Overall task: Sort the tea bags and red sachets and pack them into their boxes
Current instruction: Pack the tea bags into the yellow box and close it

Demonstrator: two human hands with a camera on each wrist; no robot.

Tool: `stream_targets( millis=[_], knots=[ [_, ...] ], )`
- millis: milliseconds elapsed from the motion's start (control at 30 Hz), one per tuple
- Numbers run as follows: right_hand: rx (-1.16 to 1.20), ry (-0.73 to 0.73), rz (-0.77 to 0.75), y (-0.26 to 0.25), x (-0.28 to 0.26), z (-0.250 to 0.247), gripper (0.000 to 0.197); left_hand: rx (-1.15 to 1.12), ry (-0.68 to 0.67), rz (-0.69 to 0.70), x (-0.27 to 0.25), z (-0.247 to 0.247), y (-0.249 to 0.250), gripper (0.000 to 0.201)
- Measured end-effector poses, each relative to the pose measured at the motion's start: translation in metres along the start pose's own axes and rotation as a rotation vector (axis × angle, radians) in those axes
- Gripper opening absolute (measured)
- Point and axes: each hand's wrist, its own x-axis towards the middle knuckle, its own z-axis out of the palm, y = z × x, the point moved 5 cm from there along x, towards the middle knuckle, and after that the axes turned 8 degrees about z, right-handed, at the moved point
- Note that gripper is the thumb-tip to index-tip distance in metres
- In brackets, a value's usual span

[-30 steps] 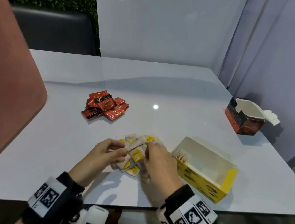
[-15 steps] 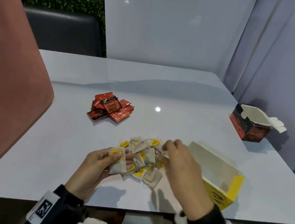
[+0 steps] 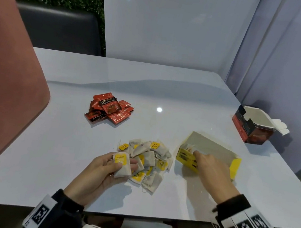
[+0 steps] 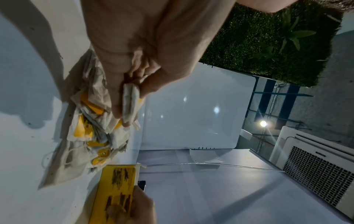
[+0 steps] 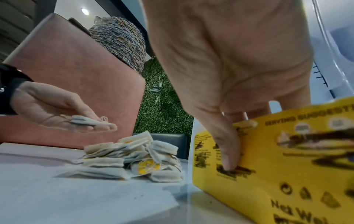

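A pile of tea bags (image 3: 149,159) with yellow tags lies on the white table (image 3: 63,141) near its front edge. My left hand (image 3: 124,164) holds one tea bag (image 3: 121,165) flat between thumb and fingers, just left of the pile. The open yellow box (image 3: 215,150) stands to the right, with a few tea bags (image 3: 189,149) at its left end. My right hand (image 3: 197,157) pinches the box's near wall: the thumb (image 5: 228,153) presses outside, the fingers reach inside. Red sachets (image 3: 108,108) lie heaped at the back left.
The open red box (image 3: 252,126) stands at the table's far right edge, beside a grey wall. A pink chair back (image 3: 6,96) rises along the left side. A white panel stands behind the table.
My right hand has left the pile and moved right to the yellow box. My left hand has lifted one tea bag off the pile's left side.
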Motion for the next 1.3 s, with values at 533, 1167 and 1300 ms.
stream_targets(
  millis=[533,1167,1300],
  knots=[
    [-0.045,0.061,-0.543,-0.146,0.026,-0.039,0.020,0.511,0.051,0.091,-0.007,-0.017,0.036,0.054],
    [2.152,-0.782,0.131,-0.105,-0.012,0.002,0.012,0.493,0.044,0.110,0.022,0.014,0.035,0.071],
    [1.946,-0.678,0.091,-0.106,-0.008,-0.002,0.016,0.266,0.018,0.061,0.019,0.020,0.029,0.058]
  ],
)
